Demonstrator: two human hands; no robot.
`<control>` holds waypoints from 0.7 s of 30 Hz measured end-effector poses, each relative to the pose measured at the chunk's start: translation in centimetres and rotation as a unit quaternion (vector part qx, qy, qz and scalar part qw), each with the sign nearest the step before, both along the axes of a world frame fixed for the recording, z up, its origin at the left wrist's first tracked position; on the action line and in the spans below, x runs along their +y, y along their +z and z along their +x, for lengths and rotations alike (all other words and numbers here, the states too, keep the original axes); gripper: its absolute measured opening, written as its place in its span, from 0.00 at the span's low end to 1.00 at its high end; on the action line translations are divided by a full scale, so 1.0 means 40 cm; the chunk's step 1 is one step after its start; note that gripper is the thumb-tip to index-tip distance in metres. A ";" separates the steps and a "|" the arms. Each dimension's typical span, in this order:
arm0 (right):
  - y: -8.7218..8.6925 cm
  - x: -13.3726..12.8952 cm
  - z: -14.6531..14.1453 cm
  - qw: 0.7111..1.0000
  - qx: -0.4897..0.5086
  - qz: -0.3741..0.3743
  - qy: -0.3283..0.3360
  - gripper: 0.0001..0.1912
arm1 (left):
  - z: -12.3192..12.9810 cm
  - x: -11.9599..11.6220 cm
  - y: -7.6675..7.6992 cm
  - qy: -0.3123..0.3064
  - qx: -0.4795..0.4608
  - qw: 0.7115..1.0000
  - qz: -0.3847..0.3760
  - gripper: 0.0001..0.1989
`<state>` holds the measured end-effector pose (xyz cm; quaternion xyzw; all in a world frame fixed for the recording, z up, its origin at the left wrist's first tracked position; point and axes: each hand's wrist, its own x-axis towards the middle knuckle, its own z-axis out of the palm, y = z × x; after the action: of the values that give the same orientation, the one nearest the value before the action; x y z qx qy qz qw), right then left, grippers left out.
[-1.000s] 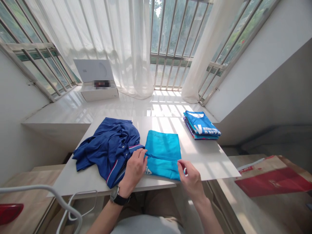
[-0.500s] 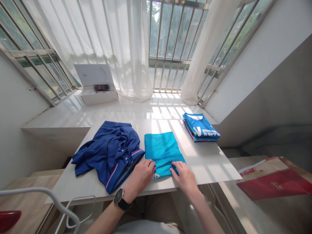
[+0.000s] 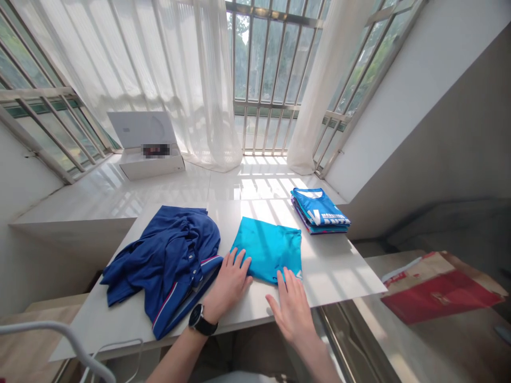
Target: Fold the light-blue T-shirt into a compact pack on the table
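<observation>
A turquoise shirt (image 3: 267,247) lies folded flat on the white table, with a bit of white print at its near right corner. My left hand (image 3: 233,279) rests with spread fingers on its near left edge. At the near right edge, the fingertips of my right hand (image 3: 291,303) touch the cloth, fingers stretched out. Neither hand grips anything. Left of the turquoise shirt is a crumpled navy polo shirt (image 3: 179,255) with striped trim and buttons, close beside my left hand.
Toward the table's (image 3: 339,276) far right corner sits a stack of folded shirts (image 3: 321,210), a blue printed one on top. An open white box (image 3: 151,165) stands on the window ledge. A red and tan paper bag (image 3: 443,292) is at the right; a grey tube (image 3: 75,340) curves at lower left.
The turquoise shirt has turned, so its white print has gone from the near left to the near right corner. My fingers have spread out. The whole view has shifted slightly.
</observation>
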<state>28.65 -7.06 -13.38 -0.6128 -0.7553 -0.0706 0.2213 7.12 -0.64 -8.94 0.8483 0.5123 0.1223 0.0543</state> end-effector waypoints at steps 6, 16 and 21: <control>-0.053 0.070 0.091 0.993 -0.088 0.015 0.082 0.36 | 0.028 -0.062 -0.015 0.021 0.042 0.999 0.006 0.27; 0.027 0.143 0.151 0.994 -0.048 0.013 0.097 0.35 | 0.064 -0.156 0.046 -0.166 -0.077 0.983 -0.026 0.26; 0.051 -0.030 0.057 0.979 0.015 -0.088 0.185 0.39 | -0.041 -0.091 0.027 -0.068 -0.018 0.997 -0.014 0.34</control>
<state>30.92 -8.24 -11.32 -0.4809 -0.8553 0.0477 0.1866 5.46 -4.28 -7.88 0.8778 0.4543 0.1267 0.0837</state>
